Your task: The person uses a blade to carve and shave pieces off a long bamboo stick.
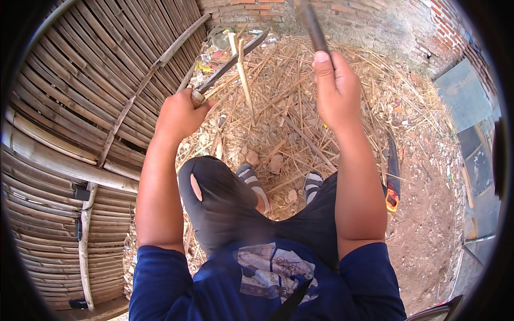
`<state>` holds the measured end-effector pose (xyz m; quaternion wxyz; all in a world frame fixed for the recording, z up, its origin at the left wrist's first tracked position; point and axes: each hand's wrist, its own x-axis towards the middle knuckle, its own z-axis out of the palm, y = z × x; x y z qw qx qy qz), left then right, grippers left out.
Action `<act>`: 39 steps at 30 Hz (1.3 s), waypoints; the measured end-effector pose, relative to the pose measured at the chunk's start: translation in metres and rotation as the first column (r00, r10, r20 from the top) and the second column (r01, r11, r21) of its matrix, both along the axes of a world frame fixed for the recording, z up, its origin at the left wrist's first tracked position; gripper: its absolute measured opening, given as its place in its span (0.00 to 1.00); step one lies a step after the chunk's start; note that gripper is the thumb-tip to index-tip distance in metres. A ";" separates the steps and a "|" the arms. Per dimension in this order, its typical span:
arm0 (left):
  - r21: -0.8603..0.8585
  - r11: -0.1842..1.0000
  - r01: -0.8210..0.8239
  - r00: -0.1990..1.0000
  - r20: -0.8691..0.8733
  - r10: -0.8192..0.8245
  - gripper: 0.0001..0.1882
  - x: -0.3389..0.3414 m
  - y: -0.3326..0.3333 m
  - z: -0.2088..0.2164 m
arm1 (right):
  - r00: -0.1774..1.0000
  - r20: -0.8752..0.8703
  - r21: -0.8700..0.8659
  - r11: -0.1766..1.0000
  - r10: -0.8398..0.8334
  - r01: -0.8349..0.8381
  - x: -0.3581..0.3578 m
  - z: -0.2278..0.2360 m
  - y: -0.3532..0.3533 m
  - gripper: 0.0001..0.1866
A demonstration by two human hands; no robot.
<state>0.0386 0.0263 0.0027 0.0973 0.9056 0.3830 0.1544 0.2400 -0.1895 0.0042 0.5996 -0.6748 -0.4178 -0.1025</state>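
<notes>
My left hand (182, 115) is closed round the handle of a machete (218, 74), whose dark blade points away and to the right. The blade crosses a pale, split piece of bamboo or wood (244, 83) near its upper end; it looks wedged into the split. The strip's lower end points toward the littered ground. My right hand (337, 91) grips a dark rod-like stick (317, 33), raised on the right with the thumb along it. The stick's far end is blurred and runs up to the top edge. It is apart from the machete.
Straw and wood splinters (292, 101) cover the ground before my sandalled feet (251, 179). A bamboo-slat wall (85, 80) stands close on the left, a brick wall (353, 18) at the back. A handsaw (393, 176) lies on the right, near grey panels (466, 96).
</notes>
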 end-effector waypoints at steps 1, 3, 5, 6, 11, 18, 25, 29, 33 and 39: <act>0.002 1.000 -0.010 1.000 -0.011 0.010 0.26 0.002 -0.001 0.003 | 1.000 0.015 0.009 1.000 0.016 -0.017 0.002 -0.003 0.000 0.26; 0.028 1.000 -0.004 1.000 -0.022 0.005 0.28 0.003 0.002 0.004 | 0.998 0.050 0.031 0.998 0.049 -0.051 0.008 -0.009 0.001 0.25; 0.059 0.998 0.010 1.000 0.009 -0.010 0.28 0.003 0.006 0.002 | 1.000 -0.020 -0.344 0.939 -0.002 -0.005 0.010 -0.011 0.007 0.24; 0.053 0.999 0.002 1.000 -0.004 -0.002 0.28 0.003 0.010 0.001 | 0.998 -0.046 -0.517 0.856 -0.033 0.004 0.010 -0.014 0.012 0.24; 0.024 1.000 -0.019 0.999 -0.027 0.020 0.27 0.011 0.023 0.008 | 0.998 0.024 -0.511 0.857 -0.058 0.062 0.009 -0.031 0.026 0.22; -0.018 1.000 -0.008 0.997 -0.077 0.007 0.26 0.012 0.024 0.018 | 0.981 -0.191 -0.150 0.988 0.019 -0.048 -0.001 0.015 -0.007 0.25; 0.023 0.999 0.044 0.999 -0.007 -0.043 0.25 0.015 0.027 0.008 | 0.994 0.062 0.063 0.995 -0.086 0.082 -0.001 -0.005 0.000 0.23; 0.035 0.998 0.050 0.999 -0.017 -0.050 0.25 0.017 0.022 0.007 | 0.979 0.176 -0.592 0.783 -0.105 0.190 0.016 -0.047 0.032 0.23; 0.039 0.999 0.026 0.999 -0.035 -0.025 0.24 0.018 0.019 0.008 | 0.996 -0.019 -0.574 0.817 -0.084 0.058 0.007 -0.042 0.038 0.23; 0.049 0.998 0.046 0.999 -0.026 -0.044 0.23 0.014 0.021 0.003 | 0.994 -0.090 -0.319 0.947 -0.056 0.024 0.002 -0.008 0.013 0.26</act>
